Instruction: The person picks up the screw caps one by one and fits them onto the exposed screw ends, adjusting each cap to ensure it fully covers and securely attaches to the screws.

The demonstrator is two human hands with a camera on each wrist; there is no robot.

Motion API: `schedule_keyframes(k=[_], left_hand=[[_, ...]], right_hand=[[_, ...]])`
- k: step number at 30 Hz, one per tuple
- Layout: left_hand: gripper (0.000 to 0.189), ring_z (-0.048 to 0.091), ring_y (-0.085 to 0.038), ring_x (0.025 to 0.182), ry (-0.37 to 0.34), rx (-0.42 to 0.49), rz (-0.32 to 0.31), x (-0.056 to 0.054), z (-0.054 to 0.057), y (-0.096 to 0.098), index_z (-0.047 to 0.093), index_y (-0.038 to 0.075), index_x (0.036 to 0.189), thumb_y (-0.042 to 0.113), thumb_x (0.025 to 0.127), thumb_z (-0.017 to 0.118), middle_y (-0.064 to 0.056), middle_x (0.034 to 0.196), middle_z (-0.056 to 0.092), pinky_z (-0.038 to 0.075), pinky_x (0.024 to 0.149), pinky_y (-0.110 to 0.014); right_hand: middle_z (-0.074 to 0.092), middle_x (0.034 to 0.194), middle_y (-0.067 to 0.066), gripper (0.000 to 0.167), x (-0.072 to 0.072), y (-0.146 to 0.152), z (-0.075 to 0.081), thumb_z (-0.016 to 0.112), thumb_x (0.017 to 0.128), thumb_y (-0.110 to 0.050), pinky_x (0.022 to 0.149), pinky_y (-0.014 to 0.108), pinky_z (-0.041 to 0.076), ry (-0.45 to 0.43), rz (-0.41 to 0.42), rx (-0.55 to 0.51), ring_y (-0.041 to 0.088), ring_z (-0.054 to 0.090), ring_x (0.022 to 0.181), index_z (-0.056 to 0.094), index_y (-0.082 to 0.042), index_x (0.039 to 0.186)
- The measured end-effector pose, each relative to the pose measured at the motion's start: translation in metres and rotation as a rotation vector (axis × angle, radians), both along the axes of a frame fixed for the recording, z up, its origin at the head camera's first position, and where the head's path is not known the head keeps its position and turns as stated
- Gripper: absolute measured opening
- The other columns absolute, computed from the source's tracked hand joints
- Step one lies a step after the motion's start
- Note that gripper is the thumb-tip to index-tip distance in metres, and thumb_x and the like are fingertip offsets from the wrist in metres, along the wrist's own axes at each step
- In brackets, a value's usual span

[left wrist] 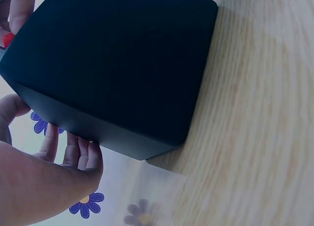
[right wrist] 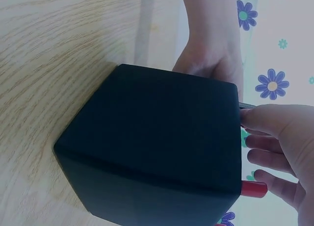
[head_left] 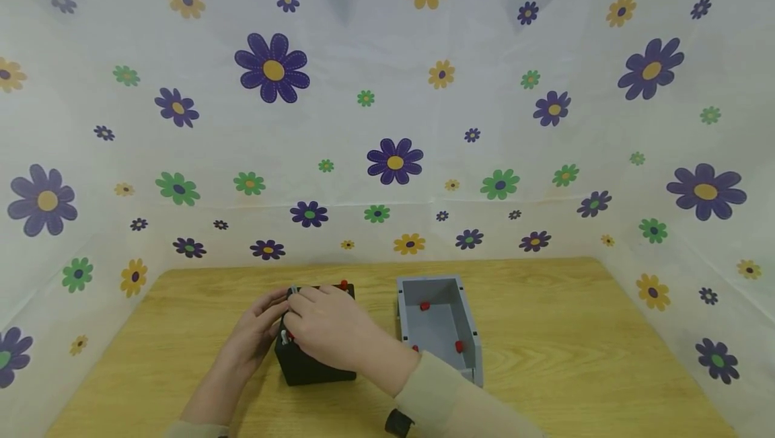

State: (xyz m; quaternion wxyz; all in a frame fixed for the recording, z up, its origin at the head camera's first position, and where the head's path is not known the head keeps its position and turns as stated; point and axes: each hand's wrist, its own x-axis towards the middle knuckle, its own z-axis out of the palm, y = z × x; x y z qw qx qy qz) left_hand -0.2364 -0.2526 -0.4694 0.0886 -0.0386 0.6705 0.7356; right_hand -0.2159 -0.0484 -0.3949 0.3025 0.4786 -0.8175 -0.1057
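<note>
A black box (head_left: 317,364) stands on the table with its top turned from me and mostly covered by my right hand. Along its left side my left hand (head_left: 248,334) rests with extended fingers (left wrist: 73,150) touching the wall. My right hand (head_left: 329,327) reaches over the top edge, thumb (right wrist: 265,119) bent in close to a thin metal rod (right wrist: 247,105); I cannot tell whether it pinches anything. Red pegs, one at the far right corner (head_left: 344,284) and a larger-looking red peg (right wrist: 254,188) by the right fingers, stick out of the top. A silvery piece (head_left: 283,337) shows at the near left corner.
To the right stands a grey open tray (head_left: 428,279) with several small red pieces inside, one red piece (head_left: 424,305) near its back. My right forearm crosses its near left corner. A flower-print sheet (head_left: 339,122) encloses the wooden table (head_left: 545,357) at back and sides.
</note>
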Motion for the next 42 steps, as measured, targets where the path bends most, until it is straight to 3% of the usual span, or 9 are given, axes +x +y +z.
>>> schedule_keyframes(k=[14, 19, 24, 28, 33, 38, 42], left_hand=[[0.033, 0.063, 0.002, 0.105, 0.009, 0.007, -0.002, 0.0, 0.001, -0.002, 0.052, 0.013, 0.143, 0.017, 0.111, 0.053, 0.02, 0.116, 0.062, 0.052, 0.095, -0.016], [0.022, 0.062, 0.002, 0.104, 0.025, 0.018, -0.008, 0.001, 0.001, -0.004, 0.06, 0.027, 0.128, 0.017, 0.111, 0.051, 0.023, 0.113, 0.064, 0.052, 0.094, -0.016], [0.027, 0.06, 0.002, 0.102, 0.04, 0.017, -0.012, 0.002, 0.001, -0.006, 0.065, 0.037, 0.111, 0.015, 0.109, 0.051, 0.024, 0.109, 0.065, 0.05, 0.092, -0.016], [0.031, 0.057, 0.0, 0.095, 0.057, 0.018, -0.016, 0.003, 0.0, -0.005, 0.067, 0.038, 0.107, 0.011, 0.108, 0.051, 0.021, 0.104, 0.065, 0.05, 0.087, -0.018], [0.039, 0.054, -0.003, 0.09, 0.068, 0.031, -0.016, 0.004, -0.001, -0.005, 0.069, 0.039, 0.103, 0.005, 0.104, 0.049, 0.019, 0.1, 0.064, 0.048, 0.081, -0.019], [0.038, 0.057, -0.002, 0.094, 0.066, 0.027, -0.015, 0.005, -0.002, -0.005, 0.069, 0.039, 0.102, 0.007, 0.104, 0.05, 0.02, 0.101, 0.065, 0.05, 0.085, -0.019], [0.03, 0.058, -0.001, 0.101, 0.037, 0.005, -0.021, 0.005, -0.002, -0.005, 0.065, 0.035, 0.111, 0.009, 0.105, 0.051, 0.021, 0.106, 0.065, 0.05, 0.091, -0.018]], right_hand=[[0.071, 0.117, -0.011, 0.019, -0.001, -0.002, 0.003, 0.061, 0.107, -0.029, 0.091, 0.021, 0.056, -0.018, 0.018, -0.048, 0.006, 0.065, 0.107, 0.078, -0.026, 0.116], [0.071, 0.118, -0.012, 0.021, -0.001, -0.004, 0.005, 0.061, 0.107, -0.032, 0.09, 0.019, 0.055, -0.016, 0.015, -0.04, 0.005, 0.065, 0.108, 0.077, -0.027, 0.12], [0.071, 0.124, -0.01, 0.022, -0.001, -0.007, 0.009, 0.062, 0.106, -0.031, 0.097, 0.02, 0.055, -0.039, 0.027, -0.033, 0.006, 0.066, 0.115, 0.076, -0.026, 0.122], [0.07, 0.128, -0.008, 0.023, 0.0, -0.01, 0.009, 0.064, 0.105, -0.029, 0.102, 0.021, 0.054, -0.06, 0.041, -0.026, 0.007, 0.065, 0.12, 0.076, -0.024, 0.124], [0.07, 0.127, -0.008, 0.024, 0.001, -0.012, 0.008, 0.064, 0.105, -0.029, 0.1, 0.021, 0.055, -0.066, 0.049, -0.018, 0.007, 0.065, 0.117, 0.076, -0.023, 0.125], [0.071, 0.124, -0.008, 0.02, 0.001, -0.012, 0.008, 0.064, 0.106, -0.028, 0.095, 0.02, 0.055, -0.067, 0.064, -0.029, 0.007, 0.065, 0.116, 0.078, -0.025, 0.119], [0.072, 0.122, -0.009, 0.017, 0.0, -0.012, 0.006, 0.064, 0.105, -0.027, 0.094, 0.02, 0.054, -0.071, 0.076, -0.03, 0.008, 0.065, 0.115, 0.078, -0.026, 0.114]])
